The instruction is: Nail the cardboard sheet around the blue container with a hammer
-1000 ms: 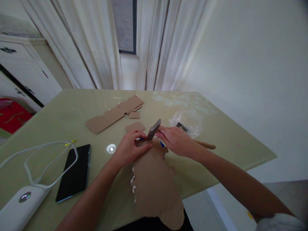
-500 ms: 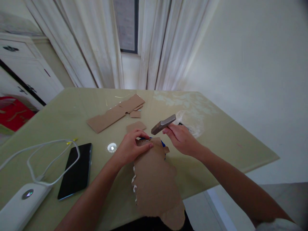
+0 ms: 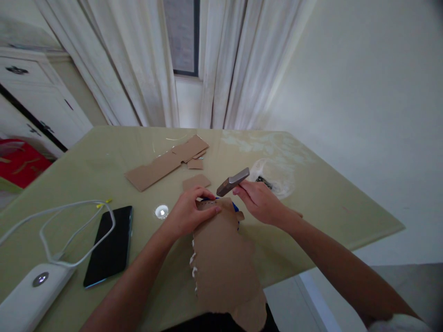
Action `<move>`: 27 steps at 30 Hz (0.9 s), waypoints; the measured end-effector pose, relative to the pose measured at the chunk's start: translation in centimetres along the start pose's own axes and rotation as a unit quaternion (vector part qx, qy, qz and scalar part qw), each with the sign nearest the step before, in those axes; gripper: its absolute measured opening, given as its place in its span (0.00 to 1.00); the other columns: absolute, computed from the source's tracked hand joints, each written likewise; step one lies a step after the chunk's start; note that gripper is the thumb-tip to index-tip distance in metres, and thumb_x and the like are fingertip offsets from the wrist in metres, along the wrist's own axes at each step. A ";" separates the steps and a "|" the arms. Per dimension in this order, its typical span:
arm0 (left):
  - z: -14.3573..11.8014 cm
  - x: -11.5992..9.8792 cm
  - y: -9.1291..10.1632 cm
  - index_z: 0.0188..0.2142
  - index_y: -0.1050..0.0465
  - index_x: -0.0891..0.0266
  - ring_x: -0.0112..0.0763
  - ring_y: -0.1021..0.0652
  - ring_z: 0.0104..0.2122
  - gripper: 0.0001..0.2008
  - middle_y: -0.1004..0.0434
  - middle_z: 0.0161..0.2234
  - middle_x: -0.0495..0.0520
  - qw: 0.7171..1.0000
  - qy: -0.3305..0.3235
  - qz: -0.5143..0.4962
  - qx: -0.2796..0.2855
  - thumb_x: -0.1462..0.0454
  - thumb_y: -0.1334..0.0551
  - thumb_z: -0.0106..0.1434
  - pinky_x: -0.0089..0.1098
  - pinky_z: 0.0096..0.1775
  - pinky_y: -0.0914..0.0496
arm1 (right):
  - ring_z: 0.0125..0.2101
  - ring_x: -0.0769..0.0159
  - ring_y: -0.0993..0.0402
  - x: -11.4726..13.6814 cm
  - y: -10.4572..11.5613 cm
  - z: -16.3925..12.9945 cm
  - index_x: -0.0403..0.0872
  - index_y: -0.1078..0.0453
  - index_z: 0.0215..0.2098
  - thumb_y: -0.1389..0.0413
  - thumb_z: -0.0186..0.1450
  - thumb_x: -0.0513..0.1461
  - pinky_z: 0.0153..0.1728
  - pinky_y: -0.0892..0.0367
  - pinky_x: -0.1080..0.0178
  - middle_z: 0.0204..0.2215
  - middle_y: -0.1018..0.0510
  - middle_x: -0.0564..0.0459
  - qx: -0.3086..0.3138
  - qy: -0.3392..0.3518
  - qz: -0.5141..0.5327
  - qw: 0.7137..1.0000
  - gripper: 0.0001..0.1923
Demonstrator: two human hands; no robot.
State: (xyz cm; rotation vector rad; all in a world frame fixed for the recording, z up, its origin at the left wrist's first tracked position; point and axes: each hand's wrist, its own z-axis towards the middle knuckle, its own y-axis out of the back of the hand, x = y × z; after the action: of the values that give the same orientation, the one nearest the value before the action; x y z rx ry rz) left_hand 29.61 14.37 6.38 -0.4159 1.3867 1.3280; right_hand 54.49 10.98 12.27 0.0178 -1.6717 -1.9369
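A torn brown cardboard sheet (image 3: pixel 223 258) lies on the green table (image 3: pixel 311 203) and hangs over its near edge, with a bit of blue showing under its far end. My left hand (image 3: pixel 188 212) presses down on the far end of that sheet. My right hand (image 3: pixel 259 200) grips a hammer, whose metal head (image 3: pixel 233 181) is raised just above and right of my left fingers; the handle is hidden behind my hand.
A black phone (image 3: pixel 109 246) lies at left beside a white charger block (image 3: pixel 29 297) with a looped white cable (image 3: pixel 69 221). Cardboard offcuts (image 3: pixel 166 163) lie further back. A small round shiny object (image 3: pixel 161 211) and a clear plastic bag (image 3: pixel 273 180) are near my hands.
My right hand lifted the hammer head up and to the right off the cardboard, then lowered it slightly. My left hand stayed on the sheet.
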 end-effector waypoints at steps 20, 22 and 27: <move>-0.1 0.0 0.0 0.50 0.20 0.56 0.45 0.17 0.48 0.19 0.15 0.49 0.55 0.999 0.035 0.000 0.011 0.53 0.26 0.62 0.44 0.50 0.24 | 0.39 0.58 0.19 2.1 1.0 1.2 0.45 0.27 0.50 0.56 0.82 0.44 0.39 0.38 0.60 0.41 0.15 0.45 0.098 -0.006 -0.086 0.991 0.18; -0.1 -0.1 0.0 0.49 0.19 0.56 0.45 0.17 0.47 0.18 0.15 0.48 0.55 0.999 0.035 0.001 0.009 0.54 0.26 0.62 0.43 0.50 0.24 | 0.39 0.58 0.19 2.1 1.1 1.1 0.45 0.27 0.50 0.56 0.82 0.44 0.40 0.38 0.60 0.41 0.15 0.45 0.113 0.001 -0.090 0.989 0.18; 0.0 -0.3 0.2 0.48 0.18 0.55 0.45 0.17 0.49 0.18 0.14 0.48 0.54 0.999 0.035 0.010 0.015 0.52 0.26 0.62 0.44 0.53 0.25 | 0.38 0.57 0.19 1.2 1.1 0.5 0.45 0.26 0.48 0.55 0.82 0.45 0.39 0.37 0.60 0.40 0.15 0.45 0.069 -0.006 -0.073 0.995 0.19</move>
State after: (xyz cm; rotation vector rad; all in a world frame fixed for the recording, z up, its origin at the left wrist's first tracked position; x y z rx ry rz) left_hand 29.53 14.27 6.72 -0.4327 1.4701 1.3172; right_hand 53.75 10.81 13.79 0.1853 -1.8547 -1.9257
